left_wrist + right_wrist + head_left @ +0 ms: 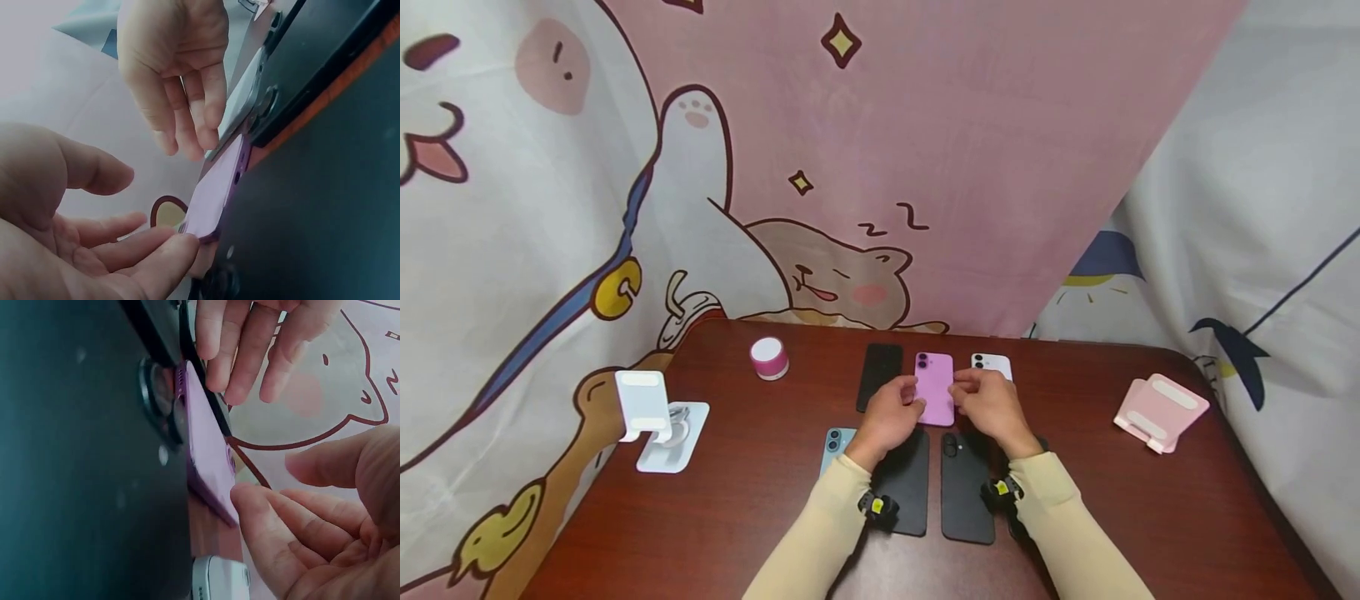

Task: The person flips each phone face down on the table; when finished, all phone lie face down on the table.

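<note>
A pink-purple smartphone (935, 392) lies back side up on the table, camera at its upper left. My left hand (887, 417) is at its left edge and my right hand (995, 406) at its right edge. In the left wrist view, the left fingertips (184, 247) meet the phone's edge while the thumb stands apart. The right wrist view shows loosely bent right fingers (256, 506) close to the other edge, thumb also apart. Beside it lie a black phone (880, 367) and a white phone (995, 363), the latter partly behind my right hand.
Nearer me lie a light-blue phone (833, 444) and two black phones (912, 492), partly under my forearms. A white stand (651, 408) and a pink-and-white jar (769, 360) are on the left. A pink folding stand (1161, 412) is at right. Printed cloth hangs behind the table.
</note>
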`<move>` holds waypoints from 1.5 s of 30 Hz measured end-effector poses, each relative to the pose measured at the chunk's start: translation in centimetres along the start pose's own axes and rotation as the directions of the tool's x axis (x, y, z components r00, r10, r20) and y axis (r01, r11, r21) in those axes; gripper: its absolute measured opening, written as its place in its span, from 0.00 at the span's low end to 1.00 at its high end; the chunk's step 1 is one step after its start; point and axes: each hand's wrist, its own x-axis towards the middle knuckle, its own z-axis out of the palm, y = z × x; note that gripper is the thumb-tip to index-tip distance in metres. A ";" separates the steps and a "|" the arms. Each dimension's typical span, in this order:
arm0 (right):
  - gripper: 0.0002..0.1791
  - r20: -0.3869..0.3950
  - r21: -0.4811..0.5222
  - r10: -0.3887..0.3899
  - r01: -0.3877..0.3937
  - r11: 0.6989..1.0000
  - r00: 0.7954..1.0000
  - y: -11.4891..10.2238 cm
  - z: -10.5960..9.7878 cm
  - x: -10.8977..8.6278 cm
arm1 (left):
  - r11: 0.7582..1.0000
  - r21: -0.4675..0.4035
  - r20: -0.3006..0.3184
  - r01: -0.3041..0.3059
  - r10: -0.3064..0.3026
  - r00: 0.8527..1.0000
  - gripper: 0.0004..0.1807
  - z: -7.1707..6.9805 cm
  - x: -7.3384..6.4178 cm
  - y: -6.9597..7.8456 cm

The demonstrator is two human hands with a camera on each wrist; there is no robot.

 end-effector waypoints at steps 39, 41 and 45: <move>0.26 0.185 0.172 0.019 -0.052 0.984 0.983 -4.3 6.7 1.0 | 0.969 -0.204 -0.080 0.142 -0.161 0.984 0.26 -7.1 0.9 -3.9; 0.26 0.182 0.165 0.017 -0.048 0.985 0.983 -4.3 6.7 1.0 | 0.966 -0.218 -0.082 0.139 -0.160 0.984 0.26 -7.2 1.0 -4.0; 0.26 0.166 0.150 0.014 -0.039 0.988 0.986 -4.4 6.9 0.9 | 0.955 -0.258 -0.089 0.145 -0.173 0.981 0.26 -7.3 1.0 -4.1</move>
